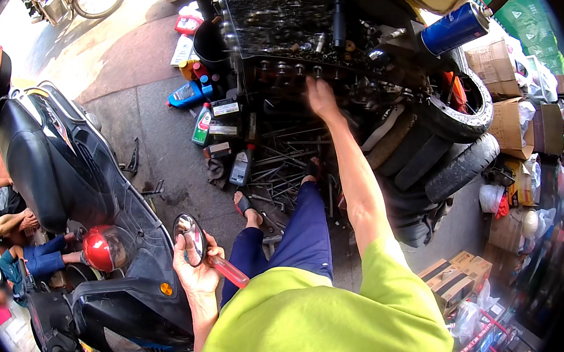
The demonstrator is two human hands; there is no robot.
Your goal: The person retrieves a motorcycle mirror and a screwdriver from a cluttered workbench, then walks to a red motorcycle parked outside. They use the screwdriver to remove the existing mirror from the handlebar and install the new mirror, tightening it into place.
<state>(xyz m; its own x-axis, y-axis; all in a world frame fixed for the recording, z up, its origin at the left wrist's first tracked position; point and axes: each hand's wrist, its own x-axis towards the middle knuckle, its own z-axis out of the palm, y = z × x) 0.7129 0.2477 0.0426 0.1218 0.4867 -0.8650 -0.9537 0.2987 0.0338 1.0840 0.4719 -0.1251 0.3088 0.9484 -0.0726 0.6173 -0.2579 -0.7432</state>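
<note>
- While the left hand (200, 275) grips a mirror (191, 238) and red handle (231, 273), a scooter (33, 171) stands nearby.
- Right hand (321, 97), blurred, meets a rack (268, 58); its grip cannot be told.

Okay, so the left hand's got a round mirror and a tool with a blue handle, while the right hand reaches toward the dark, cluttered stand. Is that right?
Not quite: the head view shows that the tool has a red handle, not blue. The left hand does hold it with the round mirror, and the right hand does reach toward the dark, cluttered stand.
</note>
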